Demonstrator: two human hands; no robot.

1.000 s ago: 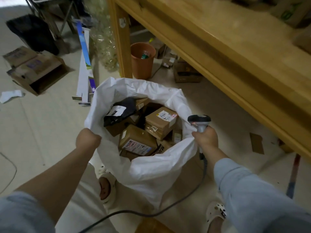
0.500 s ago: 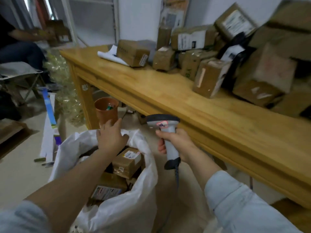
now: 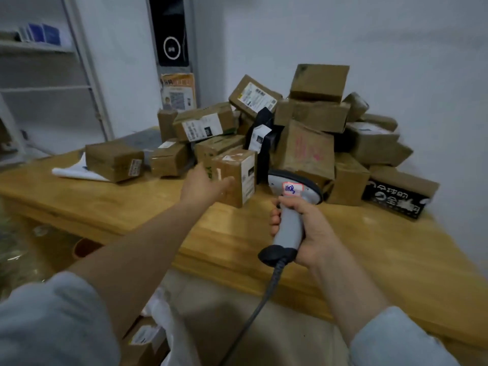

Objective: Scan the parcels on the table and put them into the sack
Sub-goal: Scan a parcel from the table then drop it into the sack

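The right hand [image 3: 311,233] grasps the scanner [image 3: 290,207] by its handle, nearly upright above the table's [image 3: 132,202] near edge, with its head aimed at the parcels [image 3: 311,122] heaped along the far edge by the white wall [image 3: 396,48]. The left arm is stretched out and the left hand [image 3: 203,186] is unclenched, fingers reaching to the upright front box [image 3: 237,178]. The sack [image 3: 169,326] sits below the near edge.

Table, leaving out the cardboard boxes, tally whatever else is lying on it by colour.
Black: 1, the bag.
White: 1, the flat piece under the leftmost box.
Grey: 1, the flat item behind that box.
Total: 3.
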